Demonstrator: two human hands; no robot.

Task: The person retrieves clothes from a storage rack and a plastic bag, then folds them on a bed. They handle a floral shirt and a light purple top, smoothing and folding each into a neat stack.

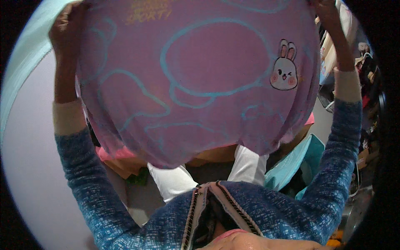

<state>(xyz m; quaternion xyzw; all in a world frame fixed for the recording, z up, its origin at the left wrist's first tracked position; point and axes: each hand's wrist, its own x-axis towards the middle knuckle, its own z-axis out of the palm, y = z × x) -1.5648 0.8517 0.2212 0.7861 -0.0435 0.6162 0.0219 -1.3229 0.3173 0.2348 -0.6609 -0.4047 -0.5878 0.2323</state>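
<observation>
A large purple cloth (pixel 218 62) with blue outlines, a white winking rabbit face and some yellow lettering hangs spread before me. My left hand (pixel 67 26) grips its upper left edge, with the fingers curled. At the upper right edge, my right hand (pixel 323 12) is raised beside the cloth, partly cut off by the dark rim of the picture. Soft folds run down both sides of the cloth, and its lower edge hangs unevenly above my white trousers (pixel 250 164). What lies directly behind the cloth is hidden.
Behind the cloth's lower edge shows a brown surface (pixel 212 155) with pink fabric (pixel 117 153) on it. A pale wall (pixel 40 150) stands at the left, with light teal fabric (pixel 23 78) above. Teal material (pixel 293 165) lies at the lower right, near mixed clothes and objects.
</observation>
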